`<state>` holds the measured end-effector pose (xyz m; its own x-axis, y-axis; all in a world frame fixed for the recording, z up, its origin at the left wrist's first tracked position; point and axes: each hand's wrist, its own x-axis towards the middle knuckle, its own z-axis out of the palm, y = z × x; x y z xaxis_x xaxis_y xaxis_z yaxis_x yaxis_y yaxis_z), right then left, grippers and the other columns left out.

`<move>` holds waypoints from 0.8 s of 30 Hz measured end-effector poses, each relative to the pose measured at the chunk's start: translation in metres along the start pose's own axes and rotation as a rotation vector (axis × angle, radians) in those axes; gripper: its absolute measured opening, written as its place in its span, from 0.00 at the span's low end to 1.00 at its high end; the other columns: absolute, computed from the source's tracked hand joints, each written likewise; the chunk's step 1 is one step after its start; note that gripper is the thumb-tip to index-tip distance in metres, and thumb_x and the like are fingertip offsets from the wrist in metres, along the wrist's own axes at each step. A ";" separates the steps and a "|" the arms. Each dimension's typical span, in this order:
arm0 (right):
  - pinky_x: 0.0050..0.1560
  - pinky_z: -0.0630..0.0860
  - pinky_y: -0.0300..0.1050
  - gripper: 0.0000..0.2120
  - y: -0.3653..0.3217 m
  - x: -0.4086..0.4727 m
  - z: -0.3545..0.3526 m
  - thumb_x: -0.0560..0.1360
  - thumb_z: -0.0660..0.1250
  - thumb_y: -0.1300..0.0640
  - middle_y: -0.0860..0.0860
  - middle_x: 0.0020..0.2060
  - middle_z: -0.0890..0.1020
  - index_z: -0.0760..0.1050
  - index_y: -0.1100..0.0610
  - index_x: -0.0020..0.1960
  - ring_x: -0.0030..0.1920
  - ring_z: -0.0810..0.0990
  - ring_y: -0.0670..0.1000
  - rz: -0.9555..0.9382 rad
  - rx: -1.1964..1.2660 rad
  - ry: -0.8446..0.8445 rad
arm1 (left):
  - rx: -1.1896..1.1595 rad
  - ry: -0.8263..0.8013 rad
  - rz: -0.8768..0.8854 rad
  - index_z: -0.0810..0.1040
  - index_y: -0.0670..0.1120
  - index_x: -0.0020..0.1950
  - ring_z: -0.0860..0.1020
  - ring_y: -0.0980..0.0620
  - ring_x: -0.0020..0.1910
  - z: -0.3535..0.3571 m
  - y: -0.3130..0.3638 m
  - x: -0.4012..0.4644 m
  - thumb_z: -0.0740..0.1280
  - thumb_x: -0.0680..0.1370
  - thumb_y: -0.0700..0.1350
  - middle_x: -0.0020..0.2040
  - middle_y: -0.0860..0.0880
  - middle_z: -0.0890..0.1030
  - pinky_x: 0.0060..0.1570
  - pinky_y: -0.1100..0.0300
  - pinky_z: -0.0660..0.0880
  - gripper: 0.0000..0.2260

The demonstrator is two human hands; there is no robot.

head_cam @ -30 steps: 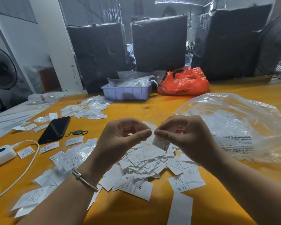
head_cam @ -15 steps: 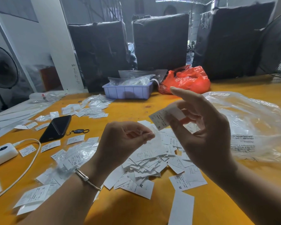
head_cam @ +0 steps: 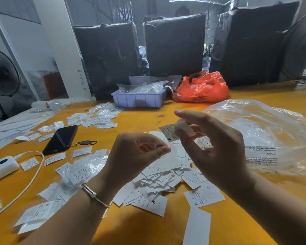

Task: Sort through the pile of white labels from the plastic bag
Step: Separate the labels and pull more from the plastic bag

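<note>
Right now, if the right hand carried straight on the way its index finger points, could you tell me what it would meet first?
The right hand pinches a label, index finger aimed up-left. That line passes over bare table; the lilac tray looks like the first thing in it, though depth is unclear.

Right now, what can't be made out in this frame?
- Fine print on the label held by the right hand: too small.
- Whatever the left hand pinches: tiny, hidden by its fingers.
- Pile centre: behind both hands.
- Tray contents: wrapped in plastic.
</note>
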<state>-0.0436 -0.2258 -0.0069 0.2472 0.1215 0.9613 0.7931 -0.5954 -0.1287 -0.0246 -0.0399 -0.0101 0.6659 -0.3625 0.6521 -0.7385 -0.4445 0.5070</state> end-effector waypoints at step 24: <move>0.41 0.76 0.29 0.14 0.013 0.001 0.000 0.73 0.67 0.70 0.46 0.45 0.81 0.80 0.59 0.57 0.43 0.80 0.43 0.167 0.021 -0.020 | -0.133 -0.035 -0.062 0.84 0.46 0.46 0.84 0.55 0.36 -0.004 0.000 0.000 0.72 0.70 0.49 0.39 0.51 0.86 0.39 0.67 0.80 0.09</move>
<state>-0.0330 -0.2341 -0.0076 0.3873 0.0381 0.9212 0.7515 -0.5919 -0.2915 -0.0252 -0.0368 -0.0085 0.7120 -0.3671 0.5986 -0.7021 -0.3549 0.6174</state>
